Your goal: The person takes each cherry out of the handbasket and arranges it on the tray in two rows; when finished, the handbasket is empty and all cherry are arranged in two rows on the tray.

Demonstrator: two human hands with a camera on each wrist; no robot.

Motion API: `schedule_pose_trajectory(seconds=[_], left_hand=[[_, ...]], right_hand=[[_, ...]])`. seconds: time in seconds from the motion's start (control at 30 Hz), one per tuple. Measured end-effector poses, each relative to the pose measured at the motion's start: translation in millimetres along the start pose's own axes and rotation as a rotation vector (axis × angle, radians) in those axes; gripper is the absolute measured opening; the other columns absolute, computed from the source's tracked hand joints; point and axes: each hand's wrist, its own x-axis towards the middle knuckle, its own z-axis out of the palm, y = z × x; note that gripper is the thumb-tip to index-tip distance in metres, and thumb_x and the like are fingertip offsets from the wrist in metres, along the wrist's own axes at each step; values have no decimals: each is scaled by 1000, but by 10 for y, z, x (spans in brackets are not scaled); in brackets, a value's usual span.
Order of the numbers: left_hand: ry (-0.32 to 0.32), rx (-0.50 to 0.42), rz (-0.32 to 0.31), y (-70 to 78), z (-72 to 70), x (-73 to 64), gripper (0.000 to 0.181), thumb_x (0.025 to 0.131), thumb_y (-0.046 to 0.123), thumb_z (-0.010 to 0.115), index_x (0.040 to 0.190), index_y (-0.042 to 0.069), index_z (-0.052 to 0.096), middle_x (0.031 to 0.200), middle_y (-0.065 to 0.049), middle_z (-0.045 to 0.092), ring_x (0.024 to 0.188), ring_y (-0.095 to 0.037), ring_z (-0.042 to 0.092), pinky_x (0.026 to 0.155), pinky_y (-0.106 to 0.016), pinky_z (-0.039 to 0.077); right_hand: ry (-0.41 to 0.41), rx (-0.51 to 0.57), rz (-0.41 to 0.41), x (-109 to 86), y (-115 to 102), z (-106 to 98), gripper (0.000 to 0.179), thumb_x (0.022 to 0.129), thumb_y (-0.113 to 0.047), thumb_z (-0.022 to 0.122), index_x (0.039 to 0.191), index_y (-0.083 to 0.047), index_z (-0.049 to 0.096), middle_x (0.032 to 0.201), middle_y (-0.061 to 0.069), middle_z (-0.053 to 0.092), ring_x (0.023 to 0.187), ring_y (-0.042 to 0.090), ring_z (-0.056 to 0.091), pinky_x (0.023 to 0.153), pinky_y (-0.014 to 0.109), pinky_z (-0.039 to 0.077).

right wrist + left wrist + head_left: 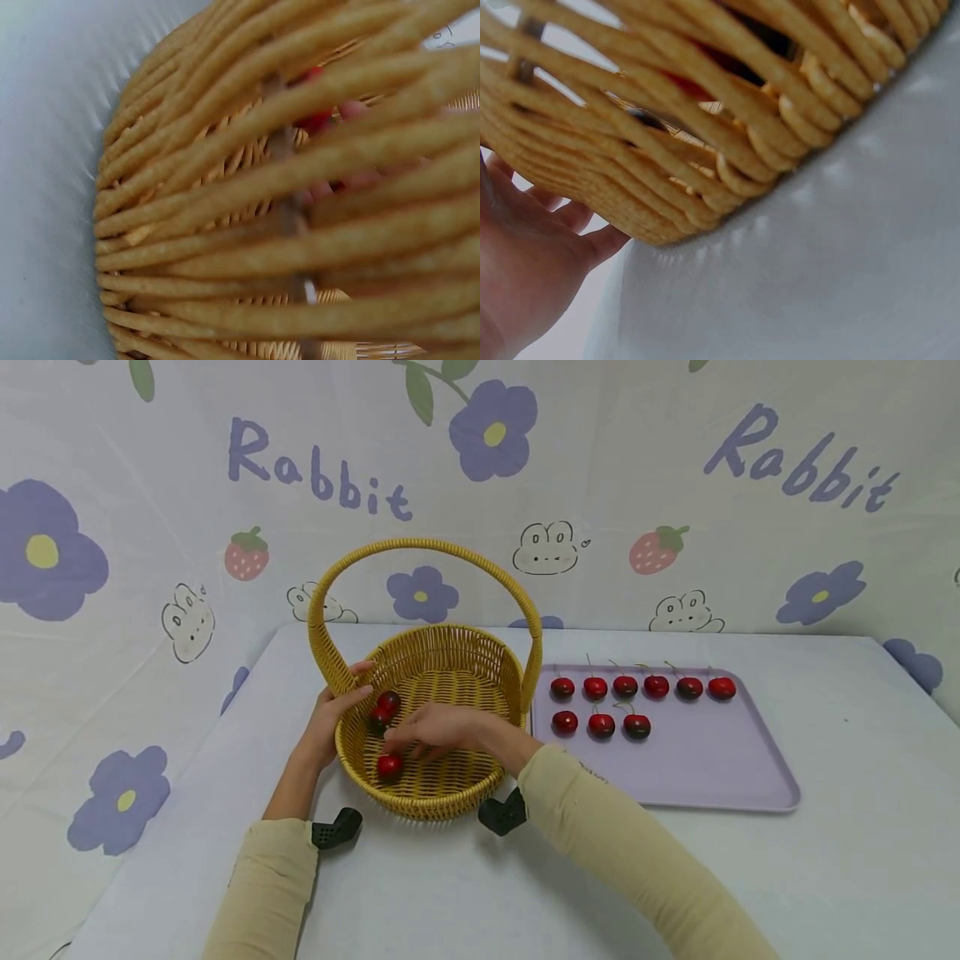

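Note:
A yellow woven basket [427,806] with a tall arched handle stands on the table. My left hand [328,717] grips its left rim beside the foot of the handle; in the left wrist view the fingers [574,215] lie against the outer weave. Reaching down inside is my right hand [442,728], its fingertips right at the cherries. A red cherry [389,767] lies just below them, and a darker cherry [380,718] touches another cherry [388,702] near the left wall. Through the weave in the right wrist view, red shows beside the fingers; I cannot tell whether they pinch a cherry.
Right of the basket, a lilac tray [705,772] carries several stemmed cherries in two rows, the back row longer. Black wrist cameras sit by both cuffs, the right camera [504,814] close to the basket's front. A patterned cloth [600,485] hangs behind the table.

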Motion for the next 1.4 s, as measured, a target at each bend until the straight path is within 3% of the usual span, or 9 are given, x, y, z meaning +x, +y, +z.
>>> schedule_pose_trajectory(seconds=[0.13,0.3,0.4,0.57,0.8,1.07,1.23,1.4], left_hand=[[-1,-4,-3,-3,-2,-1,47,97,10,48,141,-3,35,143,-19,34,130,-31,33,110,-43,22],[-4,2,-1,-5,-10,5,48,97,11,47,141,-3,35,142,-19,33,129,-30,34,110,-43,23],[-6,6,1,-7,-13,6,48,97,11,47,141,-2,35,142,-19,34,130,-30,34,110,-43,22],[-4,8,0,-7,-15,7,48,97,12,48,141,-2,36,142,-19,34,130,-29,35,110,-42,23],[-1,4,-3,-10,-9,5,48,97,11,49,141,-2,37,143,-19,34,130,-30,34,110,-43,24],[3,4,-7,4,-4,5,47,97,10,49,141,-2,37,144,-18,34,131,-30,33,110,-43,23],[2,-6,-4,0,-4,5,47,97,10,49,141,-3,37,144,-18,34,131,-30,33,110,-43,22],[0,-13,2,-11,-10,9,48,97,10,49,141,-4,37,144,-19,34,131,-30,34,110,-43,22]], right_hand=[[-37,27,-19,-2,-4,38,31,97,-25,57,121,-6,61,112,4,63,99,21,60,85,35,50],[-22,165,-7,-2,-30,86,35,97,-17,57,127,-1,47,111,11,63,99,25,62,87,40,49],[-22,182,15,-4,-37,114,40,97,-16,56,131,1,45,113,12,62,102,27,61,88,41,49],[-17,137,43,-22,-32,151,33,97,-13,56,125,4,56,110,11,62,98,26,61,84,37,51],[65,46,59,-49,-21,207,19,94,-9,59,107,2,68,93,9,65,79,23,63,72,33,54],[181,-141,98,-57,-61,280,20,88,-24,70,87,-4,72,77,9,62,66,20,65,62,29,55],[120,-192,50,-53,-70,301,20,88,-25,70,89,-6,74,79,6,64,68,17,62,62,28,55],[35,-78,22,-58,-53,291,18,89,-20,69,97,-4,72,89,7,66,75,19,63,66,31,55]])
